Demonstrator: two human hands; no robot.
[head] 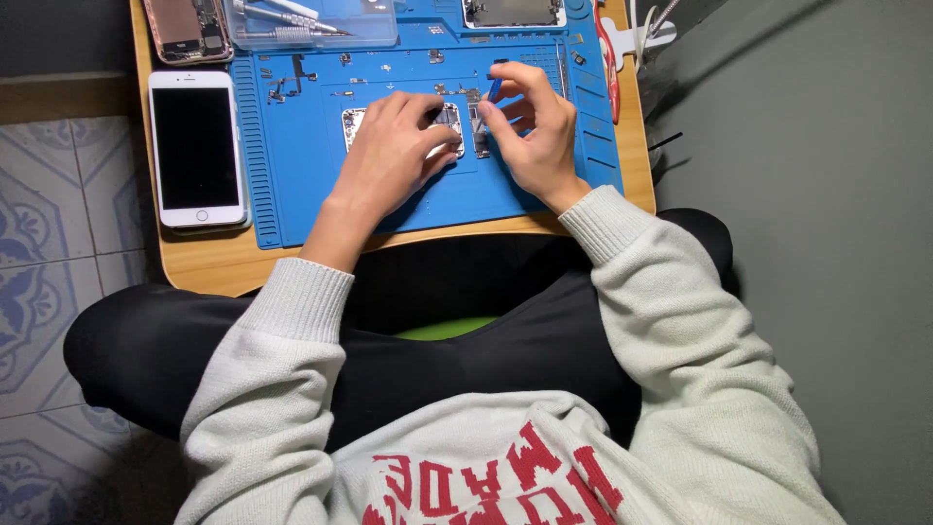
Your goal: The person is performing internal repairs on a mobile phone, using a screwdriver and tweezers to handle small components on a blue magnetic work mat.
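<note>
Blue silicone mat [321, 199] is spread over a wooden bench [209, 262], and an opened phone body [449, 124] is laid near its centre. The phone body is pressed flat under the left hand [394, 160], its grip loosely curled on top, nothing enclosed. A blue-handled tool [494, 89] is pinched between thumb and fingers of the right hand [535, 131] — its tip is set at the phone body's 3 o'clock edge. A white phone [196, 146] is seen at 9 o'clock, a clear tool box [316, 21] at 11 — small loose parts [292, 76] are scattered beneath it.
</note>
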